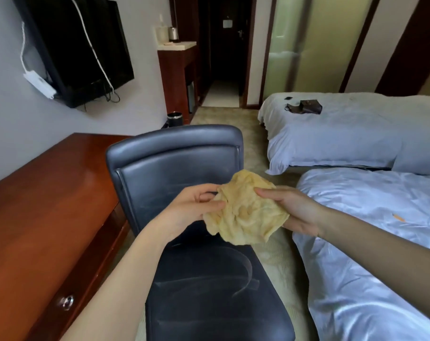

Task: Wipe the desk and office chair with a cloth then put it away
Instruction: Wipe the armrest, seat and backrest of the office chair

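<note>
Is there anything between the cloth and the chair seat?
No, nothing visible. Both hands, left and right, hold the yellow cloth in the air over the chair, and the seat below it is bare, showing only wipe streaks.

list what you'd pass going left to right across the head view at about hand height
desk → left hand → cloth → right hand → near bed. Both hands hold the cloth above the office chair.
</note>
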Demonstrator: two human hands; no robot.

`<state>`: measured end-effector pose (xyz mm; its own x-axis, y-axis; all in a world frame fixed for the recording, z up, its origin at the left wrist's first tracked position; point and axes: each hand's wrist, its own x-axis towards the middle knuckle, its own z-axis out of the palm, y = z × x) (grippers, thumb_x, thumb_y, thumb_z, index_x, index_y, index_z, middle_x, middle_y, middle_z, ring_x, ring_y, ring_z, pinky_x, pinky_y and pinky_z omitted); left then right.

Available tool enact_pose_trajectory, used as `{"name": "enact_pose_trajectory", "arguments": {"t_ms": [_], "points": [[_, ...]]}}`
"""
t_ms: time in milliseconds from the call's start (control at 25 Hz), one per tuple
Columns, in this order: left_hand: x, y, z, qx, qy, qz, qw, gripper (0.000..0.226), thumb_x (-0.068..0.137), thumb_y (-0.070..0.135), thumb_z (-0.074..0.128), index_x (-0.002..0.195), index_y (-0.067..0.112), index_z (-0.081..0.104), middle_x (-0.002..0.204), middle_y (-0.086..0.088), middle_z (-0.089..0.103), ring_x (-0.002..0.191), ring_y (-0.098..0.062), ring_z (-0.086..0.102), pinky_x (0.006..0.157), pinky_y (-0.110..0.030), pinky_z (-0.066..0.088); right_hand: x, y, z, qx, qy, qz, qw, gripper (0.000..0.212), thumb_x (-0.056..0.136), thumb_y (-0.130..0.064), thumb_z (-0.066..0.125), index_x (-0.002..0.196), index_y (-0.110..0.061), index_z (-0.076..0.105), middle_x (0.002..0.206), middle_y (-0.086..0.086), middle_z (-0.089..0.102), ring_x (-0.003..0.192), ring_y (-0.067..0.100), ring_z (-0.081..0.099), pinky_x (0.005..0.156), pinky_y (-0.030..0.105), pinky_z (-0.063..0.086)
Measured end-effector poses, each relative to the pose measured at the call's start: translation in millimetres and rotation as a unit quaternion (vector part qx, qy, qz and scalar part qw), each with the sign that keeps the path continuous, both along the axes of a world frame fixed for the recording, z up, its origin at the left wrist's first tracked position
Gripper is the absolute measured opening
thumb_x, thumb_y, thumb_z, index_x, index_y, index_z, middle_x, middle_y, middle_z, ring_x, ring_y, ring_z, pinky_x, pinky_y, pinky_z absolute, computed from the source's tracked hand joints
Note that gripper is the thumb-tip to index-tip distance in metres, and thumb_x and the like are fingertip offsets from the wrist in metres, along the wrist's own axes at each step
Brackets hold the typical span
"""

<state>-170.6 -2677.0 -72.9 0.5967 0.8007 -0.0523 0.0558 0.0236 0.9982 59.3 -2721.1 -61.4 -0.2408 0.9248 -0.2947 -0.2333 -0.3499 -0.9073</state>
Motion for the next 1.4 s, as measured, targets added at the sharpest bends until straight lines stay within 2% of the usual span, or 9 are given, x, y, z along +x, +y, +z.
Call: {"name": "enact_pose_trajectory", "arguments": {"t_ms": [160, 320, 560, 680, 840, 960, 1080, 1240, 1400], "points": [[-1, 15, -32, -0.026, -0.016, 0.104, 0.994, 0.035, 0.085, 0.001, 0.063, 0.115, 0.018, 0.066, 0.094, -0.007, 0.073, 0.089, -0.02, 0.07, 0.074, -0.028, 0.056, 2, 40, -28, -0.053, -0.003, 0.037, 0.998, 0.045, 0.083, -0.024, 0.061, 0.124, -0.007, 0.058, 0.117, 0.013, 0.067, 0.107, 0.026, 0.065, 0.086, 0.038, 0.053], [4, 22, -52, -0.026, -0.021, 0.219, 0.975, 0.042, 0.086, -0.012, 0.048, 0.114, 0.014, 0.065, 0.097, -0.006, 0.072, 0.09, -0.02, 0.068, 0.078, -0.033, 0.057, 11, 83, -48, -0.097, 0.065, 0.204, 0.972, 0.034, 0.086, -0.029, 0.059, 0.114, -0.013, 0.07, 0.124, 0.011, 0.064, 0.112, 0.025, 0.062, 0.086, 0.039, 0.053], [60, -17, -67, -0.06, -0.052, 0.351, 0.933, 0.031, 0.08, 0.026, 0.067, 0.111, 0.024, 0.067, 0.1, -0.004, 0.071, 0.094, -0.017, 0.067, 0.075, -0.026, 0.053, 43, 118, -64, -0.165, 0.126, 0.432, 0.878, 0.044, 0.091, -0.026, 0.06, 0.131, -0.01, 0.057, 0.139, 0.01, 0.052, 0.128, 0.026, 0.049, 0.099, 0.04, 0.045], [83, -58, -84, -0.044, -0.055, 0.438, 0.896, 0.031, 0.075, 0.024, 0.075, 0.105, 0.021, 0.07, 0.095, -0.008, 0.07, 0.09, -0.021, 0.067, 0.078, -0.033, 0.052, 43, 113, -79, -0.203, 0.106, 0.502, 0.834, 0.049, 0.092, -0.024, 0.057, 0.139, -0.014, 0.048, 0.144, 0.01, 0.046, 0.132, 0.027, 0.044, 0.101, 0.042, 0.043], [100, -108, -103, -0.036, -0.109, 0.537, 0.836, 0.029, 0.074, 0.022, 0.07, 0.101, 0.014, 0.072, 0.087, -0.009, 0.072, 0.081, -0.02, 0.066, 0.076, -0.031, 0.053, 36, 79, -120, -0.247, 0.101, 0.51, 0.818, 0.048, 0.082, -0.03, 0.07, 0.127, -0.014, 0.061, 0.135, 0.011, 0.056, 0.123, 0.027, 0.054, 0.096, 0.042, 0.048], [105, -131, -114, -0.042, -0.113, 0.554, 0.824, 0.039, 0.076, 0.023, 0.067, 0.111, 0.006, 0.067, 0.096, -0.02, 0.066, 0.091, -0.028, 0.062, 0.095, -0.043, 0.047, 28, 53, -140, -0.24, 0.135, 0.525, 0.805, 0.048, 0.068, -0.028, 0.084, 0.112, -0.013, 0.071, 0.117, 0.01, 0.067, 0.109, 0.026, 0.064, 0.088, 0.041, 0.052], [107, -147, -136, -0.029, -0.109, 0.552, 0.826, 0.037, 0.079, 0.023, 0.066, 0.112, 0.007, 0.066, 0.088, -0.009, 0.069, 0.087, -0.021, 0.064, 0.091, -0.036, 0.049, 20, 29, -171, -0.251, 0.169, 0.501, 0.811, 0.06, 0.058, -0.027, 0.089, 0.113, -0.009, 0.07, 0.114, 0.013, 0.067, 0.105, 0.028, 0.064, 0.091, 0.043, 0.051], [119, -162, -182, -0.02, -0.07, 0.573, 0.817, 0.022, 0.089, 0.01, 0.062, 0.11, 0.012, 0.067, 0.093, -0.005, 0.071, 0.086, -0.011, 0.065, 0.077, -0.021, 0.053, 28, -5, -227, -0.257, 0.228, 0.455, 0.821, 0.071, 0.067, -0.027, 0.084, 0.13, -0.006, 0.058, 0.126, 0.014, 0.059, 0.114, 0.03, 0.058, 0.099, 0.044, 0.044], [143, -192, -237, -0.035, -0.031, 0.615, 0.787, 0.023, 0.091, 0.013, 0.06, 0.108, 0.028, 0.066, 0.112, 0.008, 0.066, 0.098, 0.001, 0.06, 0.082, -0.02, 0.046, 66, -28, -283, -0.263, 0.195, 0.408, 0.852, 0.053, 0.082, -0.033, 0.069, 0.129, -0.011, 0.059, 0.127, 0.011, 0.06, 0.112, 0.029, 0.061, 0.095, 0.043, 0.049]]}}
